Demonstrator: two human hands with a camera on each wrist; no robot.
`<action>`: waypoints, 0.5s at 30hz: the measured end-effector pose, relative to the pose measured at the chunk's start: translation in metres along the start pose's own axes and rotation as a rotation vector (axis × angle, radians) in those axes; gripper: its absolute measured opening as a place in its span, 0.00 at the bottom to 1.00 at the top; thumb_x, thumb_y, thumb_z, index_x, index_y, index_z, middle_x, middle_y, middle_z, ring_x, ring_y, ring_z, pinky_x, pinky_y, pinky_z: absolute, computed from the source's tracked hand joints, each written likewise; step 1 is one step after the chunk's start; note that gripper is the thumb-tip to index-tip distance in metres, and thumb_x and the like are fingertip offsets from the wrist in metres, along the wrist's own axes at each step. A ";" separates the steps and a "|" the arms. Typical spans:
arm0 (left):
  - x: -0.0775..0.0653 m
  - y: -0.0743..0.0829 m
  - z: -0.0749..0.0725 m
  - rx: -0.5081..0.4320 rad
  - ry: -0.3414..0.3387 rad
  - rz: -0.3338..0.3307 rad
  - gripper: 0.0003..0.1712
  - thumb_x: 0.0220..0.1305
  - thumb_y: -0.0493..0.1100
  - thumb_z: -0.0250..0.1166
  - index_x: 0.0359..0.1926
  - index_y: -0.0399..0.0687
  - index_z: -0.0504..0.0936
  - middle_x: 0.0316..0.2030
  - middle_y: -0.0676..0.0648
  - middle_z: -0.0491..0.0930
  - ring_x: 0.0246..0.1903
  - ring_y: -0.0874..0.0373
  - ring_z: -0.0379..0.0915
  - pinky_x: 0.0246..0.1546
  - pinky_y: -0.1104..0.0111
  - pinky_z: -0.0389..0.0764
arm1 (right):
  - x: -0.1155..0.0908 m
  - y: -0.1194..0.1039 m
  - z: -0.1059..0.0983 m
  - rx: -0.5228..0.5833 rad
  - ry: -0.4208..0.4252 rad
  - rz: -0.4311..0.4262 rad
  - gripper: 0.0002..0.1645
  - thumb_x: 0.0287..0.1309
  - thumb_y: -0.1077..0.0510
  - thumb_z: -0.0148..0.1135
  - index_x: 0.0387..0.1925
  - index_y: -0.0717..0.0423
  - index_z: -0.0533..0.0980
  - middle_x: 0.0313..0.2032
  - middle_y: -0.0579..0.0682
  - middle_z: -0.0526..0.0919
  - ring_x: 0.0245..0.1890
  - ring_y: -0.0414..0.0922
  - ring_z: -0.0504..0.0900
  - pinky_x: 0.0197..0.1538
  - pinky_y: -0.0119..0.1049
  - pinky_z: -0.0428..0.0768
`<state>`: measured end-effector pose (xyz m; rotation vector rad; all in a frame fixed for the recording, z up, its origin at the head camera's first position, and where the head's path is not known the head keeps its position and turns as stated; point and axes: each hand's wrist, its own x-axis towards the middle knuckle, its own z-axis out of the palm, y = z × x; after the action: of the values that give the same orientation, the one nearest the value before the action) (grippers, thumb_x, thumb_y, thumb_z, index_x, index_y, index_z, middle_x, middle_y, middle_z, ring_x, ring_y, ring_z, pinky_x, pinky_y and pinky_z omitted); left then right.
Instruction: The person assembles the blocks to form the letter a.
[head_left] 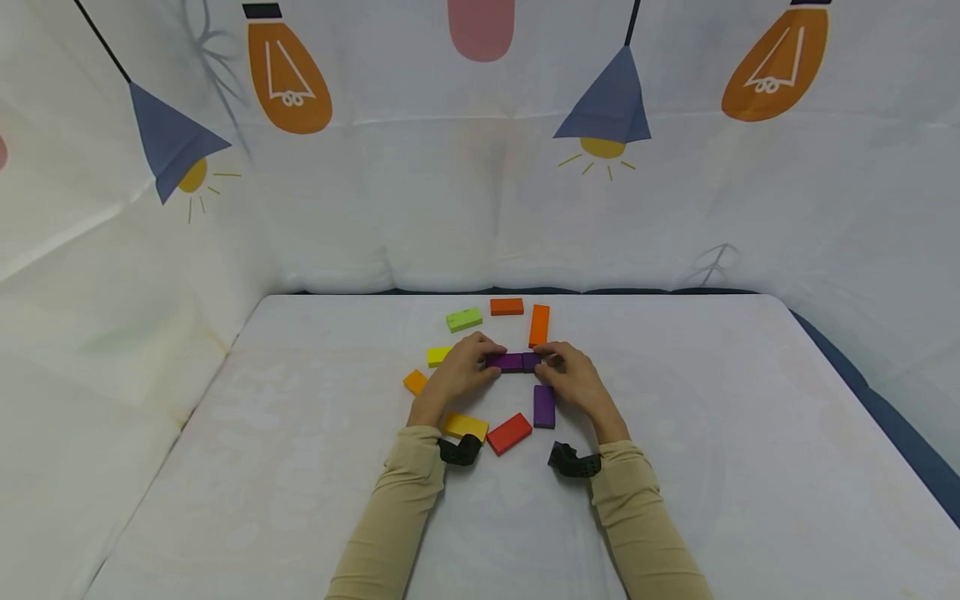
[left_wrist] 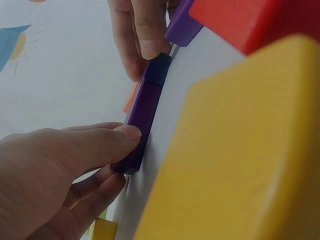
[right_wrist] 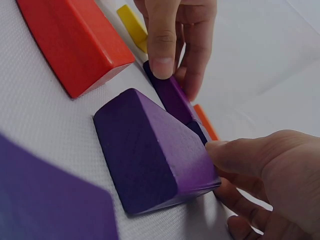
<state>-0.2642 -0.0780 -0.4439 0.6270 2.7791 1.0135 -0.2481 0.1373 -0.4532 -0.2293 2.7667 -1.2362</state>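
Two blocks lie end to end in a row between the hands: a purple block and a shorter-looking dark purple block. My left hand pinches the purple block near its left end, thumb on the near side, as the left wrist view shows. From the other side, my right hand holds the dark purple block between thumb and fingers. Just below the right hand lies another purple block, large in the right wrist view. An orange block points away beyond the right fingertips.
Blocks form a loose ring on the white table: red, yellow, light orange, bright yellow, green and dark orange. Several lie close to the left forearm. A printed cloth hangs behind.
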 end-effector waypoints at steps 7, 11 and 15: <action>0.000 0.000 0.000 -0.007 0.003 0.003 0.19 0.62 0.39 0.63 0.55 0.46 0.79 0.48 0.46 0.74 0.48 0.53 0.70 0.55 0.62 0.72 | 0.000 -0.002 -0.001 -0.001 -0.003 0.007 0.22 0.63 0.56 0.57 0.58 0.53 0.72 0.54 0.58 0.76 0.53 0.54 0.74 0.58 0.52 0.72; 0.000 0.000 -0.001 -0.002 0.002 0.012 0.20 0.62 0.39 0.63 0.56 0.47 0.78 0.49 0.46 0.74 0.47 0.54 0.70 0.55 0.62 0.72 | 0.000 -0.003 -0.001 -0.001 -0.010 0.015 0.22 0.63 0.55 0.56 0.58 0.53 0.71 0.55 0.58 0.76 0.54 0.54 0.74 0.58 0.52 0.72; 0.001 -0.002 -0.003 -0.002 0.010 0.048 0.21 0.62 0.41 0.63 0.57 0.49 0.78 0.51 0.47 0.74 0.48 0.54 0.70 0.55 0.62 0.73 | 0.002 -0.002 0.000 0.009 -0.017 0.025 0.22 0.64 0.55 0.55 0.59 0.52 0.70 0.57 0.57 0.75 0.54 0.53 0.74 0.59 0.51 0.72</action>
<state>-0.2666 -0.0811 -0.4430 0.6939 2.7838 1.0318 -0.2500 0.1360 -0.4515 -0.2025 2.7403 -1.2354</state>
